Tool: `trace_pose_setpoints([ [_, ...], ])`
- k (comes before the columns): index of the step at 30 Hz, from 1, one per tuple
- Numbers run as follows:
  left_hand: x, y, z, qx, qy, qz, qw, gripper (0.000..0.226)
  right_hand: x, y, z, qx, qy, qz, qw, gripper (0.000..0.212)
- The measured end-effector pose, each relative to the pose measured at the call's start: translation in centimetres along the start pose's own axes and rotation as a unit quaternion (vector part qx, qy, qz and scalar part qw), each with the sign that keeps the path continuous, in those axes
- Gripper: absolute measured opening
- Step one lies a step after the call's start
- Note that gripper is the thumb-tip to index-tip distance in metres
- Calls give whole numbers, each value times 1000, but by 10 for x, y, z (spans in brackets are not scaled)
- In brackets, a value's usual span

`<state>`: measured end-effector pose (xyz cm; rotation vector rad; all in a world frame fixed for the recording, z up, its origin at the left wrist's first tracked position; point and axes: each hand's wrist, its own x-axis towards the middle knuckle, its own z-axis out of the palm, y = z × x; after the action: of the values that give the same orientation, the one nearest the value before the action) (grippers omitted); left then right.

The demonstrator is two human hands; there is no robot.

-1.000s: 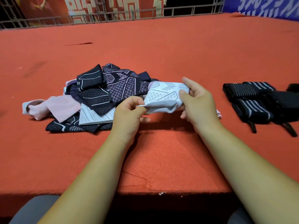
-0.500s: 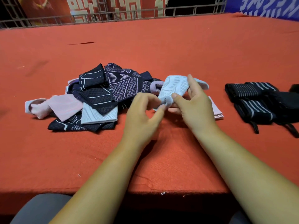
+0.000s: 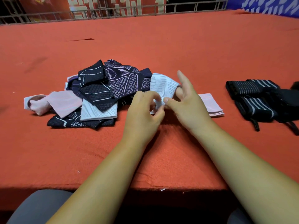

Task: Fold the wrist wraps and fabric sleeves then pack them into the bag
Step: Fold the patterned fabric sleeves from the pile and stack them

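A white patterned fabric sleeve (image 3: 163,85) is held just above the red table (image 3: 161,46). My left hand (image 3: 143,113) pinches its near end with curled fingers. My right hand (image 3: 187,102) pinches the same end with the thumb, and a finger is pushed inside the sleeve's opening. Behind and left lies a loose heap of sleeves (image 3: 97,94) in navy, pink and white. A folded pink sleeve (image 3: 210,105) lies flat right of my right hand. Black striped wrist wraps (image 3: 257,97) sit at the far right. No bag is in view.
A metal railing (image 3: 113,12) runs along the table's far edge, with red and blue banners behind it. The table's near edge (image 3: 145,188) is close to my lap, and my knees show below it.
My hands have come together, bunching the white sleeve from a spread strip into a short fold. My right fingers have slipped into its opening.
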<state>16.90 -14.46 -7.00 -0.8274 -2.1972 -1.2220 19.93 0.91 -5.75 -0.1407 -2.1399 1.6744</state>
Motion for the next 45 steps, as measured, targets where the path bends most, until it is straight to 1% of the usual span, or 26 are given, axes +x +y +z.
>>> trace_pose_setpoints([
  [6, -1, -2, 3, 14, 8, -61, 998, 20, -6, -2, 4, -42, 0, -24, 999, 99],
  [10, 2, -2, 0, 30, 7, -78, 997, 18, -7, -5, 4, -48, 2, -43, 998, 99],
  [13, 4, -4, -4, 13, 17, -133, 991, 19, -6, -7, 1, -49, 11, -54, 997, 99],
  [15, 5, -5, -4, -52, 14, -187, 981, 23, -6, -5, 0, -51, 19, -52, 997, 99],
  [17, 6, -4, -4, -182, -5, -224, 957, 29, -5, -3, -1, -46, 33, -47, 997, 97],
  [18, 7, -4, -5, -243, -11, -223, 944, 34, -4, -2, -1, -32, 37, -43, 998, 95],
  [19, 8, -4, -6, -279, -13, -211, 937, 38, -3, -2, -1, -13, 38, -40, 998, 94],
  [20, 9, -5, -7, -294, -19, -196, 935, 41, -3, -2, -2, -2, 40, -37, 999, 91],
  [22, 7, -6, -9, -283, -30, -172, 943, 42, -2, -4, -2, -14, 49, -42, 998, 77],
  [23, 6, -7, -9, -264, -38, -161, 950, 41, -1, -4, -2, -38, 57, -42, 997, 68],
  [25, 5, -8, -9, -179, -59, -121, 975, 42, 0, -2, -2, -64, 64, -26, 996, 56],
  [26, 4, -8, -8, -133, -74, -100, 983, 45, 0, -2, -3, -59, 66, -14, 996, 53],
  [28, 5, -10, -7, -82, -87, -86, 989, 44, 0, -3, -4, -56, 70, 2, 996, 49],
  [32, 7, -16, -6, -22, -58, -54, 997, 21, 1, -7, -9, -20, 70, 23, 997, 45],
  [34, 9, -23, -6, -4, -24, -66, 998, 17, 2, -6, -13, -53, 65, 3, 997, 40],
  [36, 11, -27, -8, -36, 2, -92, 995, 16, 3, -5, -17, -127, 58, -27, 990, 34],
  [38, 11, -26, -10, -114, 17, -119, 986, 14, 3, -5, -19, -195, 60, -67, 977, 23],
  [40, 11, -20, -13, -165, 45, -108, 979, 12, 1, -5, -18, -234, 70, -109, 964, 10],
  [42, 11, -18, -14, -177, 65, -95, 977, 8, 0, -6, -15, -250, 81, -137, 955, 2],
  [43, 11, -17, -13, -187, 61, -100, 975, 11, -1, -7, -14, -253, 87, -146, 952, 2],
  [45, 11, -19, -13, -212, 21, -131, 968, 29, -2, -11, -15, -250, 90, -162, 950, 7],
])
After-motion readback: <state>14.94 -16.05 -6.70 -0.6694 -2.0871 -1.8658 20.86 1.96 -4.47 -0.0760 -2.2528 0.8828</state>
